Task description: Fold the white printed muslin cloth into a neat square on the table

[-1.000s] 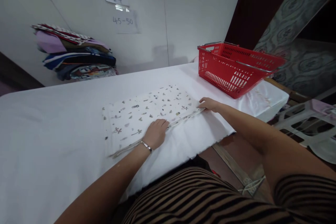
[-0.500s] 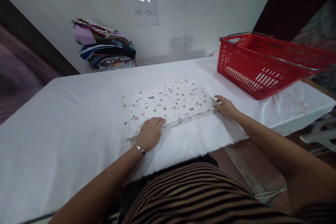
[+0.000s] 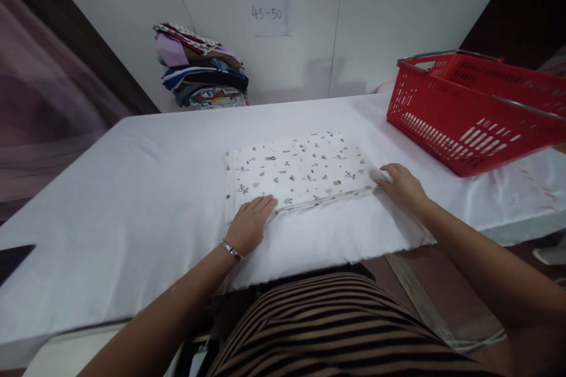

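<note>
A folded white cloth (image 3: 300,168) with small grey and dark prints lies flat on the white-covered table in front of me. My left hand (image 3: 251,221), a silver bracelet at its wrist, rests with outstretched fingers on the cloth's near left corner. At the near right corner, my right hand (image 3: 403,187) touches the cloth's edge, thumb and fingers apart. Several layers show along the near folded edge, between the two hands.
A red plastic basket (image 3: 446,112) with metal handles stands at the table's right. Folded fabrics are piled in a stack (image 3: 203,70) against the wall, behind the table (image 3: 145,188). Paper signs (image 3: 267,15) hang on the wall, one reading 45-50. Pinkish fabric (image 3: 39,106) hangs at left.
The view has turned left, so the table's things appear farther right. My left hand sits nearer the cloth's left corner than before. My right hand stays by the right corner.
</note>
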Demonstrator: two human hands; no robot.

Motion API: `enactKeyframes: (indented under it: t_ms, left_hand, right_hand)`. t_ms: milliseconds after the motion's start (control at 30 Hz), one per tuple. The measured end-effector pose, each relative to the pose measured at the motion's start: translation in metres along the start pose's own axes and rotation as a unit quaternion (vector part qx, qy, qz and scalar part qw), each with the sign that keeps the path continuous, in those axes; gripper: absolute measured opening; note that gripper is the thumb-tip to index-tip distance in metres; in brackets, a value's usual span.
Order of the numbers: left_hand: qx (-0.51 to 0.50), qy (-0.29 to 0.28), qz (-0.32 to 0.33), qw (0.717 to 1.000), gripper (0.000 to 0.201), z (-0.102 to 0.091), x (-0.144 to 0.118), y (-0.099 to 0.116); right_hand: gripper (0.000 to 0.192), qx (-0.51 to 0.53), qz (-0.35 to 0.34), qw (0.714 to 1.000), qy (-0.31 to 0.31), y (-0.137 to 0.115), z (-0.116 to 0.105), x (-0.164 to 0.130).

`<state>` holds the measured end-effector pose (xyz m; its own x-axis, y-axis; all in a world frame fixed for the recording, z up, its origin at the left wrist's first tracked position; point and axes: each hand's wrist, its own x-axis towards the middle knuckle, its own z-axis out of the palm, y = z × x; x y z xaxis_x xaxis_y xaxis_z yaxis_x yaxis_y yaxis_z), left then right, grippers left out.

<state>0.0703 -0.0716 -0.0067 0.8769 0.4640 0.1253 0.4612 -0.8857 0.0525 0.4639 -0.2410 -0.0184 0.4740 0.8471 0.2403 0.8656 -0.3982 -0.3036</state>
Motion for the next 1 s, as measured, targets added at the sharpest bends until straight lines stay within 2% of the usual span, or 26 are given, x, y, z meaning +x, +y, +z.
enactKeyframes:
  t_ms: [67,133,233,333,567,733,867,1000]
  left_hand:
    - [-0.038,0.016,-0.001,0.999,0.051,-0.002,0.003,0.004]
    - [-0.067,0.038,-0.002,0.997,0.04,-0.004,0.01,0.011]
    - [-0.077,0.052,0.001,0.996,0.03,-0.004,0.026,0.02]
    - [-0.063,0.049,0.001,0.997,0.025,0.0,0.037,0.023]
    - [-0.056,0.056,0.008,0.997,0.028,0.009,0.037,0.017]
    - [-0.07,0.052,0.031,0.996,0.026,0.005,0.03,0.014]
    - [-0.093,0.074,-0.007,0.993,0.027,0.002,0.024,0.008]
    - [-0.113,0.073,-0.027,0.991,0.027,0.002,0.019,0.004]
  right_hand:
    - [0.028,0.011,-0.064,0.998,0.002,-0.019,-0.002,-0.002]
    - [0.025,0.055,-0.137,0.988,-0.037,-0.044,0.001,-0.004]
    - [0.025,0.09,-0.251,0.959,-0.093,-0.079,0.012,-0.003]
    - [0.026,0.091,-0.315,0.94,-0.091,-0.1,0.023,0.0]
    - [0.028,0.085,-0.322,0.94,-0.07,-0.103,0.034,0.003]
    - [0.026,0.106,-0.331,0.935,-0.069,-0.104,0.032,-0.002]
    - [0.026,0.137,-0.308,0.939,-0.06,-0.107,0.029,-0.005]
    - [0.027,0.151,-0.299,0.94,-0.058,-0.107,0.031,-0.005]
